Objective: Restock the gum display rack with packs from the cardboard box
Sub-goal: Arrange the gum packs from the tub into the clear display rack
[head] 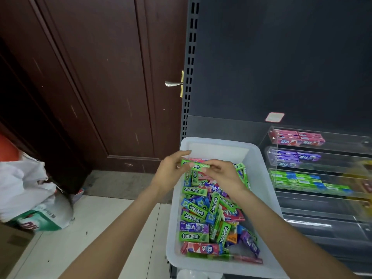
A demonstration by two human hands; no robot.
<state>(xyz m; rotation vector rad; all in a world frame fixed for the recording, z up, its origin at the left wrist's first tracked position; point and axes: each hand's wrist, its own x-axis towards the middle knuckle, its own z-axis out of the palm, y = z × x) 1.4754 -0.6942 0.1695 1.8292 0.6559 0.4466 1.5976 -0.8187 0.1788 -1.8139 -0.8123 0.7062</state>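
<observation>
Head view: I had both hands over the white plastic bin [261, 158], no cardboard box in sight. Left hand [171, 172] and right hand [223, 174] each pinched an end of a green Doublemint pack [194, 165]. Acrylic gum rack [322, 150] at right: top 3 tiers part-filled, lower tiers looked bare; bin w/ plenty left, so I judged it early-to-mid. Pale tile floor [90, 228], dark wood door [100, 77] behind.

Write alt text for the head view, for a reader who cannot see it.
Both hands, left hand and right hand, hold one green gum pack above a white plastic bin of mixed packs. At right, a clear tiered rack holds pink, purple and green rows.
</observation>
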